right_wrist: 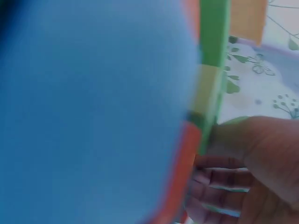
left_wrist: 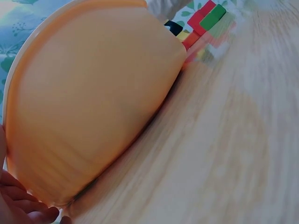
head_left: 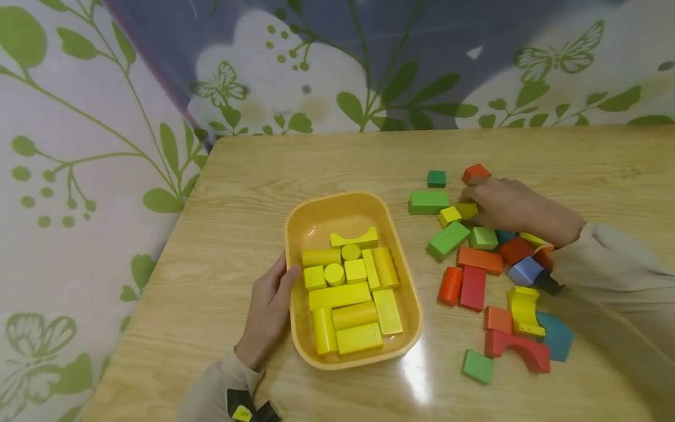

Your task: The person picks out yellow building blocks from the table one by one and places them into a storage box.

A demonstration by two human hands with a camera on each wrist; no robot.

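In the head view, an orange-yellow plastic tub [head_left: 315, 230] stands on the table, holding several yellow wooden blocks [head_left: 340, 296]. My left hand [head_left: 268, 305] grips its left side, thumb over the rim; in the left wrist view the curled fingers [left_wrist: 28, 205] lie at the tub's outer wall [left_wrist: 98, 93]. To the right, my right hand [head_left: 501, 202] reaches into the loose blocks and pinches a yellow block [head_left: 466, 210] between thumb and fingers. A smaller yellow block [head_left: 450, 217] lies beside it. In the right wrist view, a blurred blue block [right_wrist: 98, 112] covers much of the scene.
Green blocks [head_left: 429, 202], red blocks [head_left: 473, 288], a blue block [head_left: 555, 337] and a yellow arch block [head_left: 523, 310] lie about the right arm. A red block [head_left: 476, 172] sits just beyond the right hand. A patterned wall [head_left: 337, 88] borders the wooden table [head_left: 253, 176].
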